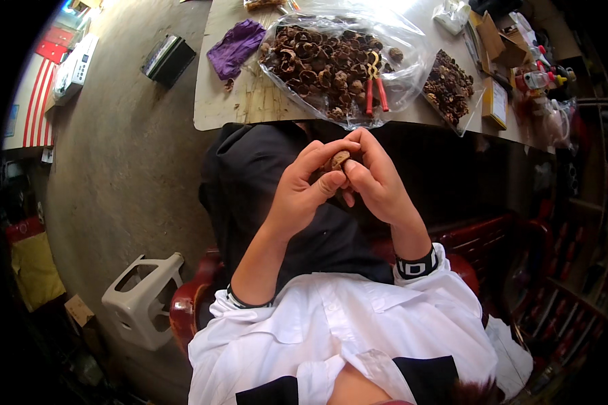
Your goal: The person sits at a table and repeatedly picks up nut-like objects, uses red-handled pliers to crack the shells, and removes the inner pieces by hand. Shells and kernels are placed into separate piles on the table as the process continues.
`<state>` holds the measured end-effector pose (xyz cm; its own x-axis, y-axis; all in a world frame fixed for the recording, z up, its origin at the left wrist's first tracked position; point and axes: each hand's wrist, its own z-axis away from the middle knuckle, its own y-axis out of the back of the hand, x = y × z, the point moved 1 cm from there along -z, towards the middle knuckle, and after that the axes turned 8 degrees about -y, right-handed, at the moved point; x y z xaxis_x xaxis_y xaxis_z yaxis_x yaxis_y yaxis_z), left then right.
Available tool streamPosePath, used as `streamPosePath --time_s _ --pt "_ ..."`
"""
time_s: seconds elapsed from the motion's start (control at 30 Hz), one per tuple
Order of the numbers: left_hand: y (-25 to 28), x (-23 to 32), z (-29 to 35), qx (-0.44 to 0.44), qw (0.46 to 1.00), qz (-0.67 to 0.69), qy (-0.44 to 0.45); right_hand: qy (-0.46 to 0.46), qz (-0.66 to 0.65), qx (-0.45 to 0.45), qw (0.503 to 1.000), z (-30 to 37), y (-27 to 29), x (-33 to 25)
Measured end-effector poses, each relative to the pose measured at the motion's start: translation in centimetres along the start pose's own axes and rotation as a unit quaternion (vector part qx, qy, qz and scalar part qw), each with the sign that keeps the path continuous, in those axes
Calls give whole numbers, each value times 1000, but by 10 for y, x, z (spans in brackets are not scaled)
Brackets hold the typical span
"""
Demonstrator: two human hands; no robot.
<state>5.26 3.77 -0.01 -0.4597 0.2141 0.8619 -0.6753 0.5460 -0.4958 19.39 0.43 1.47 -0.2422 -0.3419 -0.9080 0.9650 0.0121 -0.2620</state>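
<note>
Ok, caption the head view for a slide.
Left hand and right hand hold a nut piece by a table bearing red-handled pliers and nutshells.

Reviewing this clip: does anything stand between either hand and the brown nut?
Nothing visible does. The brown nut sits between the fingers of the left hand and right hand, with no other object separating them; its underside is hidden.

Shell: partly covered by left hand and right hand; whether whole or cracked cannot be determined. Bench: far edge cut off by upper frame edge. Chair: seat mostly hidden by the person.
</note>
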Motion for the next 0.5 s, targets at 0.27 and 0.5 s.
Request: streamPosePath --time_s 0.27,0.5 --pt "5 -4 1 2 995 81 52 3 -3 -10 1000 1 3 -1" --pt "5 0 0 15 982 168 84 2 -59 -1 998 -1 2 1"
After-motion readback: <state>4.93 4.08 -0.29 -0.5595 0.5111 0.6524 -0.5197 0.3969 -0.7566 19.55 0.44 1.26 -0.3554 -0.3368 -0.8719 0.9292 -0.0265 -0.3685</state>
